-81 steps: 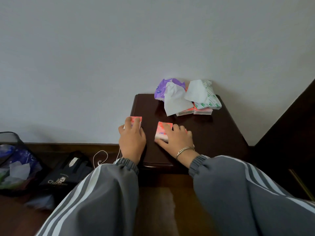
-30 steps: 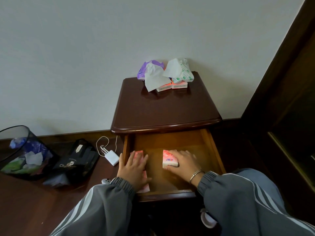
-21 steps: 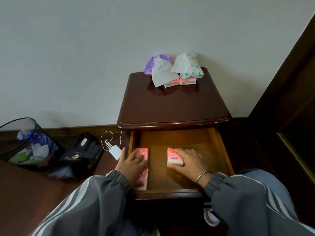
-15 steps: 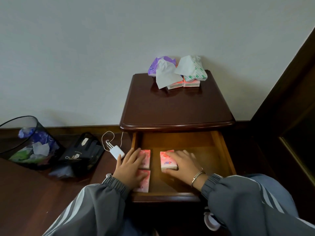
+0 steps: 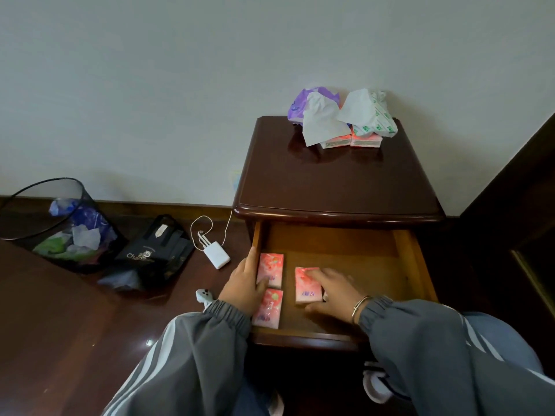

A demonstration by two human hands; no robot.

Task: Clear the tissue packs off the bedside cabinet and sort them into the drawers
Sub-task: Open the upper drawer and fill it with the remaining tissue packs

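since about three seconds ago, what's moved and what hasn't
The rear-left pink pack and the right pink pack, held on the bedside cabinet top earlier, now lie in the open top drawer. The left hand touches the first, set behind a third pink pack; the right hand rests on the second, grip unclear. The pile of tissue packs at the back of the top stayed put.

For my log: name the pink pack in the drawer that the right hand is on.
The pink pack alone in the drawer's middle, under the right hand; the other two lie end to end by its left wall, beside the left hand.
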